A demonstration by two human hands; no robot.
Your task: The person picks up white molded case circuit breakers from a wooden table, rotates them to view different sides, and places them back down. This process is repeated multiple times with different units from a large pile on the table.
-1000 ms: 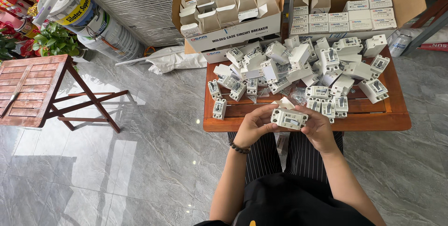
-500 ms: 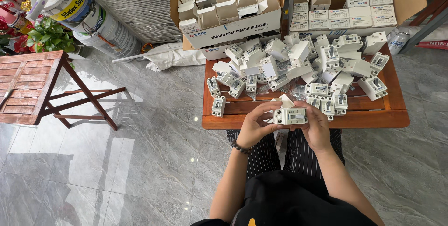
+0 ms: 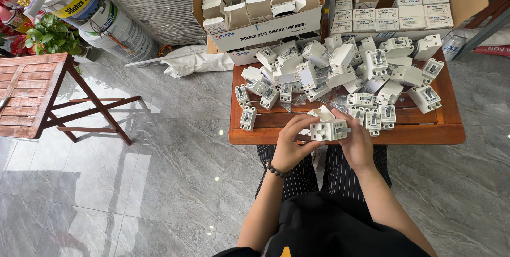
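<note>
My left hand and my right hand together hold one small white circuit breaker at the near edge of a low wooden table. The fingers of each hand close on one end of it. A folded white paper piece sticks up just behind the breaker. A heap of several white breakers lies on the table beyond my hands, with a few upright ones close to my right hand.
Two open cardboard boxes stand at the table's far side: the left box holds empty small white cartons, the right box holds closed ones. A wooden folding table stands at left. White buckets and a plant sit beyond it.
Both hands keep their hold on the breaker and have shifted it slightly up and towards the table; the view has barely moved.
</note>
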